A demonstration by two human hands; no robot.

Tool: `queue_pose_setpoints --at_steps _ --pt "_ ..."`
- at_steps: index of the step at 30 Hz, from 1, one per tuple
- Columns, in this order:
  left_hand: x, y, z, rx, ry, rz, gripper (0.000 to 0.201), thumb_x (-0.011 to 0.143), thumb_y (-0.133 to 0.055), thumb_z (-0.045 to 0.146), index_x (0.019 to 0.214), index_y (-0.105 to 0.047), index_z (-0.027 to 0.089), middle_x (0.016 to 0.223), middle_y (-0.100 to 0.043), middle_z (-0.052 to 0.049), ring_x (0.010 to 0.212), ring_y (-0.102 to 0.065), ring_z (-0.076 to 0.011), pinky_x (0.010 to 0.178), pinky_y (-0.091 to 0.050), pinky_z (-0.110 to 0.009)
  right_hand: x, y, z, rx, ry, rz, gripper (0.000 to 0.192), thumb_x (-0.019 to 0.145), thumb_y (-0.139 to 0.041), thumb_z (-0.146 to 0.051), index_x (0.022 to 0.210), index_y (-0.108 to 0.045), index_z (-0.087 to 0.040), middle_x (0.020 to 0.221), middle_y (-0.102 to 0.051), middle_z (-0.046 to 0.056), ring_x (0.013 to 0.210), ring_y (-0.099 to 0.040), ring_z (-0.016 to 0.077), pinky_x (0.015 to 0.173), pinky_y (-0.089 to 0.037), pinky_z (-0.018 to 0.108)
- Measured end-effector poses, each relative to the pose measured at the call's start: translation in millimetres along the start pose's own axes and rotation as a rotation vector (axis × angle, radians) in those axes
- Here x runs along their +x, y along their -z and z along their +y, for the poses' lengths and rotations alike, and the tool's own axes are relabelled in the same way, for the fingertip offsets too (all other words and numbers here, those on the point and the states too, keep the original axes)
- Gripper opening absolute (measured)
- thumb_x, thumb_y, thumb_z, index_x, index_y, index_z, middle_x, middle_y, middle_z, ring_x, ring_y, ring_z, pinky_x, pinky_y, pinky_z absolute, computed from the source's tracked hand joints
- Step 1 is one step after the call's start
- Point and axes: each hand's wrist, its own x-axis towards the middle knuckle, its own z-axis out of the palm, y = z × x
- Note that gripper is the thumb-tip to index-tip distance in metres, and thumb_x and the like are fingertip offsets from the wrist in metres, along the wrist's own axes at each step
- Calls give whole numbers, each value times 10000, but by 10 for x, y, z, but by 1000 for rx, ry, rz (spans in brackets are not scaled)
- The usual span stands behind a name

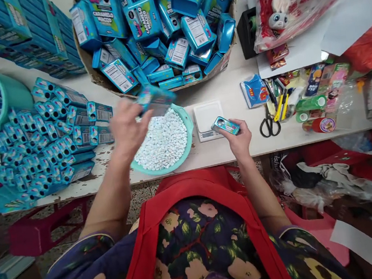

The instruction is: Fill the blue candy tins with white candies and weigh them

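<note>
My left hand (127, 127) has its fingers closed on a blue candy tin (157, 98), smeared by motion, over the far rim of a mint-green basin (190, 132). Small white candies (162, 143) fill that basin. In my right hand (240, 138) is another blue tin (226, 125), its narrow end turned up with a round opening showing. This tin is just off the right side of a small white digital scale (208, 117). Whether it touches the scale, I cannot tell.
Behind the basin stands a large cardboard box (93, 74) of blue tins. Many tins (46, 127) stand packed together at left, beside a teal bucket (15, 92) holding shiny blue pieces. Black scissors (270, 126), yellow cutters (281, 105) and small packages lie at right.
</note>
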Motion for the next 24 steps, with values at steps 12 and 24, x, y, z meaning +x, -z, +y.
queue_pose_setpoints --at_steps 12,24 --pt "-1120 54 -1853 225 738 -60 405 798 -546 550 710 -653 169 951 -641 -136 1062 -618 -383 797 -446 -531 315 -318 149 -157 206 -90 643 662 -803 -404 1234 -560 -238 1269 -580 68 1170 -560 228 1043 -443 440" --pt "-910 -163 -1560 -9 486 -36 470 923 -447 464 1143 -626 89 1143 -628 -158 1252 -519 -363 911 -380 -521 -39 274 438 -194 -93 180 528 761 -635 -549 1122 -586 -166 1213 -620 139 1046 -617 220 913 -519 422"
